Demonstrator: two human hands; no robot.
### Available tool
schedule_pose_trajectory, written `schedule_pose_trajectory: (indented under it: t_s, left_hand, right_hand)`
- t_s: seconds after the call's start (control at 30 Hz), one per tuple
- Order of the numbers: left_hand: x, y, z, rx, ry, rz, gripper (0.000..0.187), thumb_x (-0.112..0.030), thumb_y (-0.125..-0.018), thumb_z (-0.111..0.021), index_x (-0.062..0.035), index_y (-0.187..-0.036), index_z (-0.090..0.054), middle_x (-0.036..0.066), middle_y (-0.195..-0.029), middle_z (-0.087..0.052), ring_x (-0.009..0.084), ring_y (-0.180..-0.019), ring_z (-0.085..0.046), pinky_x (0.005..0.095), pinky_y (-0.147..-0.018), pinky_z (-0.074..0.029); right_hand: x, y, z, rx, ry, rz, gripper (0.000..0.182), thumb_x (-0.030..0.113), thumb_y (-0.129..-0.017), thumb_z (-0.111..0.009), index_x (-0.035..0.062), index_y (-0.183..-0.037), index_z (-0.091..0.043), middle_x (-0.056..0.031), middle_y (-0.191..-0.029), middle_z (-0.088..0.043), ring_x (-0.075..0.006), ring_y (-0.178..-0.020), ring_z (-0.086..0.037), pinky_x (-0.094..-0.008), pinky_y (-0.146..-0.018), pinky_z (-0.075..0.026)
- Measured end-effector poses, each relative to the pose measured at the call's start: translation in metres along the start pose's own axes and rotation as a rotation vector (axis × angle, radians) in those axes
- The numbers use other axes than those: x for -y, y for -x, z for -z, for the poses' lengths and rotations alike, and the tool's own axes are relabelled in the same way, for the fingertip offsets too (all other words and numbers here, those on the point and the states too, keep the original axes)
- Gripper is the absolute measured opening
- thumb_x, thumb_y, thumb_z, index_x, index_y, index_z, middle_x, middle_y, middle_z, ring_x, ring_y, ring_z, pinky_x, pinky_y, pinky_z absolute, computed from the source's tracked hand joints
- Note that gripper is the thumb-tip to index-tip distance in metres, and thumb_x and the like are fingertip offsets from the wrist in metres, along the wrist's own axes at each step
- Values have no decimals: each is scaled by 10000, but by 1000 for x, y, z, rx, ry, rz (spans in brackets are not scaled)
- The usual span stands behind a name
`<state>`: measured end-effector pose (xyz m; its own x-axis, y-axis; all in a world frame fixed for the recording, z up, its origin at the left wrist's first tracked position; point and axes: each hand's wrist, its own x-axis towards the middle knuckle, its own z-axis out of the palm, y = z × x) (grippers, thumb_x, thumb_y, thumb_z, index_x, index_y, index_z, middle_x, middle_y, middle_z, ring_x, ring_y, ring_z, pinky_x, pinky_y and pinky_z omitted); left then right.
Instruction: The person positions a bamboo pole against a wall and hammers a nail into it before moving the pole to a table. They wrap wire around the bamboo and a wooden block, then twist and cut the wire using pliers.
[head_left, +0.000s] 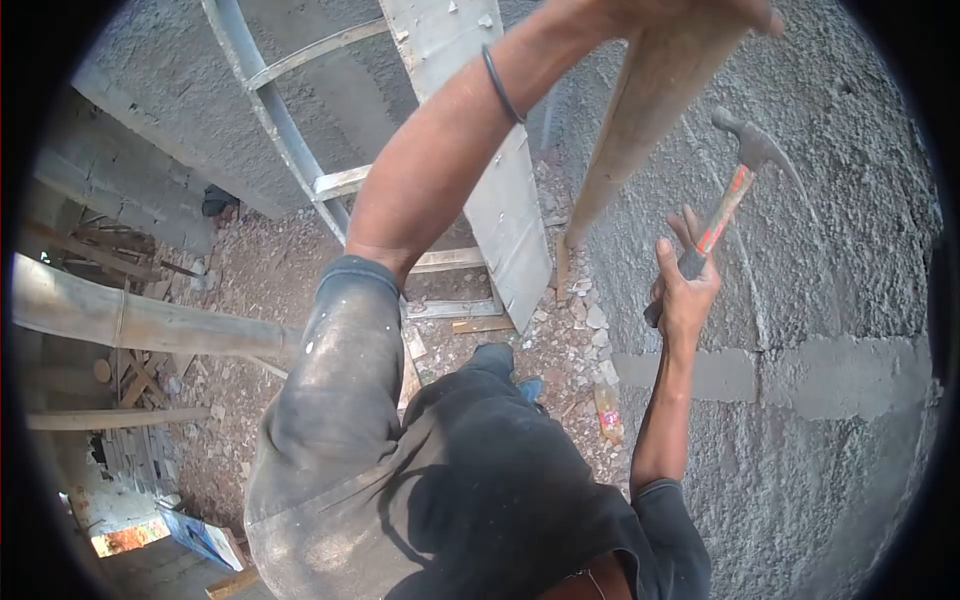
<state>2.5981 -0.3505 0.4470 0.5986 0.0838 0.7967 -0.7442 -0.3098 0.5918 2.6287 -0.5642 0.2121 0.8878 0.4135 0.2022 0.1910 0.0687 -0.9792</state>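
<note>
At the top edge, my left hand (690,10) is against the upper end of an upright wooden plank (645,115); its fingers wrap over the wood and are partly cut off by the frame. The plank's foot comes down beside the rough plastered wall (830,260). My right hand (690,298) holds a claw hammer (722,212) by its dark grip, with the thumb and some fingertips pointing up. The hammer's head is raised, in front of the wall, its orange-marked handle slanting up to the right.
A metal ladder (272,115) and a pale, splattered board (512,235) stand ahead. Rubble (560,370) covers the ground, with a plastic bottle (608,412) by the wall. Thick poles (160,315) cross on the left, near scrap wood (140,380).
</note>
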Motion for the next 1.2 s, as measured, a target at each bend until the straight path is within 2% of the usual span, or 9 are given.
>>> schedule_pose_trajectory:
  t_s: [0.23, 0.47, 0.6, 0.67, 0.8, 0.9, 0.93, 1.03, 1.2]
  left_hand:
    - [-14, 65, 37, -73, -18, 92, 648, -266, -604, -818, 30, -1108, -538, 130, -896, -643, 232, -789, -652, 373, -676, -560]
    - [-74, 146, 97, -218, -64, 151, 708, -277, -606, -818, 36, -1156, -500, 147, -901, -635, 261, -821, -645, 407, -716, -550]
    - [-105, 184, 122, -265, -59, 167, 743, -284, -608, -818, 40, -1184, -479, 156, -903, -630, 277, -839, -640, 426, -739, -544]
    - [-122, 206, 132, -301, -52, 173, 760, -287, -609, -819, 41, -1198, -468, 161, -905, -628, 285, -848, -638, 435, -750, -542]
    - [-159, 249, 141, -359, -34, 197, 795, -294, -610, -819, 45, -1225, -446, 171, -908, -623, 301, -866, -634, 455, -773, -536]
    - [-183, 278, 152, -394, -20, 214, 821, -299, -611, -819, 47, -1246, -430, 178, -910, -619, 313, -880, -631, 469, -790, -532]
    - [-191, 289, 159, -405, -23, 210, 830, -301, -612, -819, 48, -1253, -425, 180, -911, -618, 317, -885, -630, 474, -795, -530]
    - [-200, 312, 159, -446, -1, 210, 856, -306, -613, -819, 51, -1274, -408, 188, -913, -614, 329, -898, -627, 488, -812, -526]
    - [-211, 326, 151, -495, 0, 222, 900, -314, -615, -819, 55, -1309, -381, 200, -916, -608, 350, -921, -622, 512, -841, -519]
  right_hand:
    - [17, 3, -26, 140, 21, 143, 762, 177, -699, -870, -3, -1350, -519, -160, -1301, -597, -10, -497, -476, -182, -441, -388]
    - [27, 46, -77, 542, -190, 313, 995, 155, -520, -952, -60, -1364, -471, -161, -1322, -583, 31, -583, -461, -137, -472, -376]
    - [19, 98, -120, 663, -267, 184, 964, 146, -537, -951, -86, -1343, -475, -145, -1246, -627, -12, -667, -562, -158, -559, -466]
    - [18, 117, -137, 802, -222, 133, 860, 114, -578, -930, -98, -1297, -509, -133, -1174, -656, -98, -828, -645, -237, -722, -539]
    - [17, 157, -170, 990, -299, 175, 667, 52, -594, -911, -70, -1151, -565, -118, -1111, -646, -204, -1016, -624, -345, -901, -509]
    - [5, 174, -213, 1078, -515, 114, 679, 71, -586, -916, -68, -1155, -573, -117, -1110, -651, -200, -1022, -625, -343, -908, -509]
    - [11, 176, -225, 1109, -309, 163, 681, 89, -590, -914, -67, -1163, -580, -111, -1121, -656, -190, -1029, -625, -333, -916, -507]
    - [3, 184, -249, 1151, -484, 31, 684, 135, -583, -922, -58, -1154, -599, -101, -1106, -668, -176, -1017, -631, -317, -914, -502]
    - [-38, 163, -279, 1211, -196, 146, 681, 197, -593, -917, -38, -1157, -618, -105, -1094, -686, -158, -1027, -630, -311, -919, -493]
